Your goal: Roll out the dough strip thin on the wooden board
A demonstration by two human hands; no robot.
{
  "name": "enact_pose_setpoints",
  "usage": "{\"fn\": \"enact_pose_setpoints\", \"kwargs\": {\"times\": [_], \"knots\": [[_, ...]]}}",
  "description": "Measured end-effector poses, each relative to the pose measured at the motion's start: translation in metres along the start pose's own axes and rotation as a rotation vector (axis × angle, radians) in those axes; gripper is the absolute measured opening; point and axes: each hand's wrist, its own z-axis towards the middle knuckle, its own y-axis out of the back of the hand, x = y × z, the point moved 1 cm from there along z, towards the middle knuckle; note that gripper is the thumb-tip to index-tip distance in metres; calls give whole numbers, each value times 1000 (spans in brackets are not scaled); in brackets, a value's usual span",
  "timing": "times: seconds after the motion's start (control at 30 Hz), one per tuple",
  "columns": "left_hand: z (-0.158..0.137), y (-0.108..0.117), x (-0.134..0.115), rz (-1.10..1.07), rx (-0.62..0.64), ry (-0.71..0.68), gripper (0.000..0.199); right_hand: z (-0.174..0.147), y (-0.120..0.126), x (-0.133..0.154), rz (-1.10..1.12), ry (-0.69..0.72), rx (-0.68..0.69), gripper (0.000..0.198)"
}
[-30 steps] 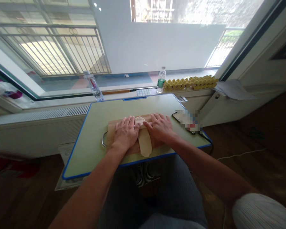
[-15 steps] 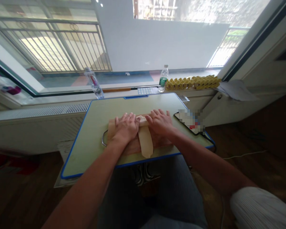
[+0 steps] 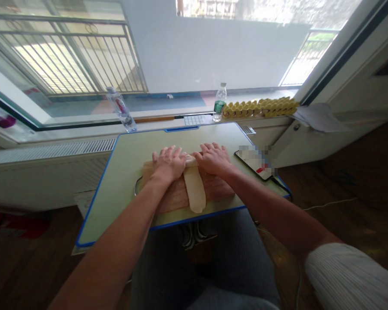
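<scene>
A long, flat strip of pale dough (image 3: 195,191) lies lengthwise on a wooden board (image 3: 171,200), its near end by the board's front edge. At its far end a pale roll (image 3: 190,161) runs crosswise between my hands; whether it is rolled dough or a rolling pin I cannot tell. My left hand (image 3: 170,162) presses palm down at the roll's left end, fingers stretched forward. On the other side my right hand (image 3: 213,158) lies likewise, fingers spread, thumb near the roll. My palms hide what lies beneath them.
The board rests on a small blue-edged table (image 3: 106,202). A phone (image 3: 254,163) with a cable lies at the right edge. On the windowsill stand two plastic bottles (image 3: 122,110), and a yellow egg tray (image 3: 260,107) sits beside the right one. A metal handle (image 3: 136,185) sticks out left of the board.
Both hands have shifted slightly forward, away from me, over the far end of the strip. More of the board shows below them. The view has also moved a little.
</scene>
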Motion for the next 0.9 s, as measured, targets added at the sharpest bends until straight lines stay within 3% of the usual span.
{"fn": "enact_pose_setpoints", "kwargs": {"times": [0.2, 0.37, 0.43, 0.5, 0.67, 0.9], "knots": [[-50, -4, -3, -24, -90, -65, 66, -47, 3, 8, -6, 2, -71, 69], [-76, -4, 4, -46, -113, -130, 60, -55, 12, -9, -18, 139, 56, 49], [-69, 1, 7, -71, -88, -129, 58, -46, 15, -18, -7, 138, 77, 45], [-54, 7, 9, -106, -69, -81, 58, -33, 14, -24, 48, 52, 60, 46], [-9, 18, 13, -170, -26, 161, 62, -4, 7, -25, 181, -8, 62, 50], [9, 5, 16, -214, -46, 225, 59, 8, 10, -27, 256, 11, 86, 47]]}}
